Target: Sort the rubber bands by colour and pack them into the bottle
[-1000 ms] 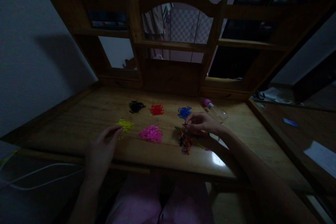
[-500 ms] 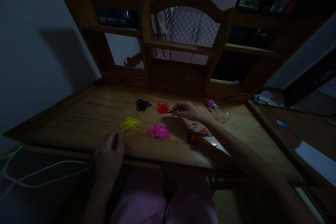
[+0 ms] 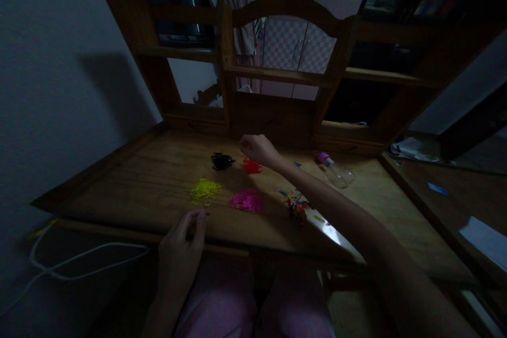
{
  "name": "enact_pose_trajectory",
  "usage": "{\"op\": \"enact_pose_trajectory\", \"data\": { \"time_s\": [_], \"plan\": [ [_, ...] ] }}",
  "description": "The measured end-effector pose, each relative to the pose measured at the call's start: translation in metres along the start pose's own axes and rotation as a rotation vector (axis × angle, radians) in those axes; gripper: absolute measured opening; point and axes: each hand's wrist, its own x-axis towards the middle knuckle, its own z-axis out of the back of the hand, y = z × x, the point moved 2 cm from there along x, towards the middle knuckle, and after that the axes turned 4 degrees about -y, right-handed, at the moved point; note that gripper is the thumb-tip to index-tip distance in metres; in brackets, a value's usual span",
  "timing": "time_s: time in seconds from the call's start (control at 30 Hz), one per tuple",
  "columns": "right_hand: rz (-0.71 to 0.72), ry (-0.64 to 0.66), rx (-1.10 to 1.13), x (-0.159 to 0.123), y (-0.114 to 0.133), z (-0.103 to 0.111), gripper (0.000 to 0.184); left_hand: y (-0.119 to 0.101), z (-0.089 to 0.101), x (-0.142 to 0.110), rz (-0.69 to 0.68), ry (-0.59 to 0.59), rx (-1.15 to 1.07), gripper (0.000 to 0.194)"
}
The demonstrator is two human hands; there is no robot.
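My right hand [image 3: 259,150] reaches over the back of the red pile of small thin pieces [image 3: 252,167]. Its fingers are pinched together, and whatever they hold is hidden. To its left lies a black pile of similar pieces [image 3: 222,161]. My left hand [image 3: 182,248] hovers by the table's front edge, fingers curled and tips close together; I cannot make out anything in them. Just beyond it is a yellow pile [image 3: 205,190] of small loop-like pieces, with a pink pile [image 3: 247,201] to the right. Under my right forearm lies a mixed-colour heap [image 3: 297,210].
A clear bottle with a pink cap [image 3: 336,173] lies on the right of the wooden table [image 3: 134,190]. One small blue piece [image 3: 297,164] sits apart behind my forearm. A wooden shelf unit [image 3: 273,116] stands along the back. A white cable [image 3: 91,248] hangs at the left.
My right hand has moved left and away from me, from the right side of the red pile to behind it. My left hand has shifted slightly right in view. More colours show in the mixed heap.
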Motion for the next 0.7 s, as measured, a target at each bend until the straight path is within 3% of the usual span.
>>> {"op": "enact_pose_trajectory", "data": {
  "time_s": [0.13, 0.27, 0.47, 0.6, 0.7],
  "plan": [
    [0.018, -0.17, -0.063, -0.048, -0.03, 0.054, 0.02, -0.027, -0.009, -0.006, -0.075, 0.022, -0.048, 0.019],
    [0.065, -0.311, -0.25, -0.112, -0.057, 0.093, 0.024, -0.062, -0.033, -0.017, -0.212, 0.139, -0.154, 0.014],
    [0.061, -0.388, -0.388, -0.177, -0.101, 0.099, 0.022, -0.097, -0.083, -0.028, -0.291, 0.311, -0.204, 0.017],
    [-0.106, -0.389, -0.273, -0.186, -0.117, 0.096, 0.023, -0.106, -0.113, -0.011, -0.358, 0.422, -0.176, 0.027],
    [-0.157, -0.368, -0.177, -0.185, -0.115, 0.102, 0.025, -0.112, -0.123, 0.013, -0.498, 0.508, -0.106, 0.033]
  ]
}}
